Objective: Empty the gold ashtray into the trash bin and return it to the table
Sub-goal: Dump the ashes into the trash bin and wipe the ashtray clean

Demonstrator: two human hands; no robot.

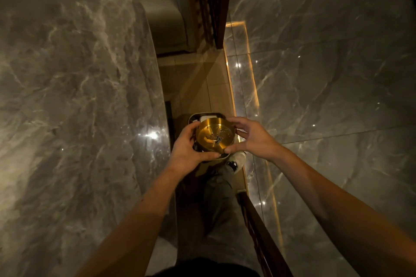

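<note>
Gold ashtray (215, 134), ash-flecked, is gripped by left hand (188, 149) and right hand (253, 137) above trash bin (191, 117), beside marble table (78, 96).

No readable text, no labels, no brands, no numbers anywhere

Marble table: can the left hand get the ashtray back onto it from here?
Probably yes. The left hand grips the gold ashtray over the trash bin, and the marble table edge lies just to its left, bare.
</note>
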